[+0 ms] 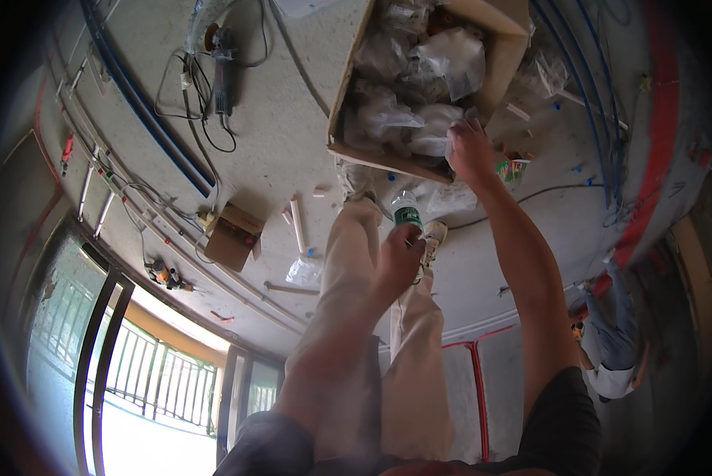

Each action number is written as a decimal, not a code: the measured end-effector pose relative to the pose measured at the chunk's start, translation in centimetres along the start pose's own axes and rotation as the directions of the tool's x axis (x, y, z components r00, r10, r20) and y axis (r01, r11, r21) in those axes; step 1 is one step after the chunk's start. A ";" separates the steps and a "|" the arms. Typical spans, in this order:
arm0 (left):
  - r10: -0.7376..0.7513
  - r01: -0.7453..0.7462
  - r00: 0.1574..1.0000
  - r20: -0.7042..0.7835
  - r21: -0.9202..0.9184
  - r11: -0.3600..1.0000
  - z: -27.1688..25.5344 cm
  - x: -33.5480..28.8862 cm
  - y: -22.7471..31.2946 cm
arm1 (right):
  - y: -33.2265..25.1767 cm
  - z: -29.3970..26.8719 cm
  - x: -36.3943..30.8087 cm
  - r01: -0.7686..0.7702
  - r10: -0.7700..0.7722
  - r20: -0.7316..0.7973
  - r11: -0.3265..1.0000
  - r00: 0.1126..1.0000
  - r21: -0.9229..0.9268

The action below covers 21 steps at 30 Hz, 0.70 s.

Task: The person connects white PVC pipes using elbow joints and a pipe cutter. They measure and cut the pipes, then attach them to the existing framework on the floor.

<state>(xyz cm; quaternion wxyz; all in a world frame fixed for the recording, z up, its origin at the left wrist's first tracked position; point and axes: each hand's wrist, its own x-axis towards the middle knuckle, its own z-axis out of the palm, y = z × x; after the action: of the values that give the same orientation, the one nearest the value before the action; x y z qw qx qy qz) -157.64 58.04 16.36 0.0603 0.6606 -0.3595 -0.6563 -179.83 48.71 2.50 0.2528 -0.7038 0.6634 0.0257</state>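
Best to hold the clear plastic bottle with a green label (407, 213) firmly in the curled left hand (401, 252), and to pull gently with the right hand (469, 149), seemingly pinched on a thin translucent plastic bag (431, 141) in the brown cardboard box (372, 158) ahead. Bottle pointing past the left hand toward the box, long axis running away from the body; impossible to tell cap from base.

A bare grey concrete floor (273, 155) spreads beyond and to the left of the left hand (402, 255). Well to that hand's left and behind it, bright daylight (146, 432) shows past a dark-framed glass door (61, 317), with a barred railing (161, 366) outside; well right of the right hand (472, 152) curves a broad red band (661, 143).
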 end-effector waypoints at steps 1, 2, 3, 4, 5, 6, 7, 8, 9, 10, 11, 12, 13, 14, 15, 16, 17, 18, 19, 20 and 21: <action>-0.030 0.030 0.999 -0.022 0.005 1.000 -0.8 0.5 0.5 | 0.5 0.2 -0.1 -0.017 0.017 -0.016 0.999 1.000 0.039; -0.026 0.027 0.999 -0.040 0.022 0.999 -1.5 1.4 1.1 | 0.8 0.3 -0.1 -0.079 0.076 0.041 0.995 0.996 0.065; -0.025 0.027 0.998 -0.052 0.035 0.999 -2.1 3.4 1.8 | 1.0 0.2 -0.1 -0.052 0.057 -0.047 0.994 0.997 0.094; 0.129 -0.101 0.983 -0.131 0.197 0.975 -2.3 5.6 2.6 | 1.1 0.0 -0.3 -0.069 0.076 -0.061 0.991 0.995 0.111; 0.282 -0.203 0.942 -0.182 0.360 0.911 -2.3 7.7 3.4 | 1.0 -0.3 -0.7 -0.053 0.067 -0.101 0.989 0.993 0.137; 0.307 -0.210 0.938 -0.162 0.439 0.874 -2.4 10.0 4.0 | 0.8 -0.7 -1.3 -0.076 0.084 -0.061 0.990 0.995 0.122; 0.377 -0.253 0.913 -0.158 0.507 0.824 -2.3 12.4 4.4 | 0.5 -1.1 -1.9 -0.063 0.069 -0.054 0.991 0.996 0.114; 0.402 -0.256 0.910 -0.104 0.623 0.739 -2.1 14.6 4.6 | 0.3 -1.5 -2.6 -0.019 0.029 -0.093 0.993 0.995 0.113; 0.488 -0.294 0.870 -0.070 0.720 0.628 -1.8 16.6 4.6 | 0.0 -1.8 -3.1 -0.031 0.036 -0.063 0.996 0.997 0.087; 0.392 -0.247 0.920 -0.021 0.746 0.618 -1.7 18.2 4.2 | -0.4 -2.0 -3.7 -0.011 0.017 -0.078 0.997 0.997 0.072; 0.310 -0.208 0.951 0.015 0.774 0.598 -1.7 19.7 3.5 | -0.7 -2.2 -4.1 -0.033 0.035 -0.047 0.998 0.998 0.053; 0.272 -0.203 0.961 0.048 0.792 0.575 -1.9 20.8 2.6 | -1.0 -2.3 -4.3 -0.022 0.031 -0.106 0.996 0.994 0.088; 0.321 -0.212 0.947 0.001 0.751 0.625 -2.2 21.3 1.3 | -1.4 -2.4 -4.5 -0.050 0.063 -0.106 0.991 0.992 0.123; 0.398 -0.251 0.916 -0.055 0.696 0.673 -2.9 21.3 0.0 | -1.9 -2.5 -4.7 -0.080 0.097 -0.101 0.984 0.990 0.160; 0.468 -0.295 0.876 -0.116 0.637 0.712 -3.6 21.2 -1.2 | -2.3 -2.7 -4.8 -0.087 0.111 -0.130 0.980 0.985 0.181; 0.480 -0.326 0.858 -0.184 0.527 0.785 -4.3 20.7 -2.2 | -2.8 -2.7 -4.7 -0.092 0.126 -0.164 0.975 0.978 0.201; 0.459 -0.336 0.852 -0.253 0.411 0.848 -5.2 19.9 -3.0 | -3.3 -2.7 -4.6 -0.095 0.141 -0.203 0.971 0.969 0.220; 0.428 -0.348 0.860 -0.277 0.295 0.890 -6.2 19.0 -3.4 | -3.8 -2.6 -4.5 -0.092 0.156 -0.227 0.958 0.961 0.272; 0.290 -0.246 0.911 -0.293 0.178 0.953 -7.0 17.7 -3.6 | -4.4 -2.4 -4.3 -0.086 0.172 -0.248 0.942 0.953 0.325; 0.296 -0.307 0.911 -0.287 0.009 0.952 -7.8 16.3 -3.5 | -4.8 -2.2 -4.0 -0.019 0.161 -0.294 0.902 0.942 0.432; 0.254 -0.292 0.934 -0.252 -0.126 0.948 -8.7 14.8 -3.2 | -5.6 -1.7 -3.8 -0.060 0.235 -0.271 0.847 0.934 0.529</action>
<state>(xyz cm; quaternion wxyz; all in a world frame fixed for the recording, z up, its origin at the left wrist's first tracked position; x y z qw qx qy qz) -150.20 48.80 3.54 0.2459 0.6692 -0.3840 -0.5867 -175.49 51.52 7.16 0.3149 -0.5517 0.7313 -0.2482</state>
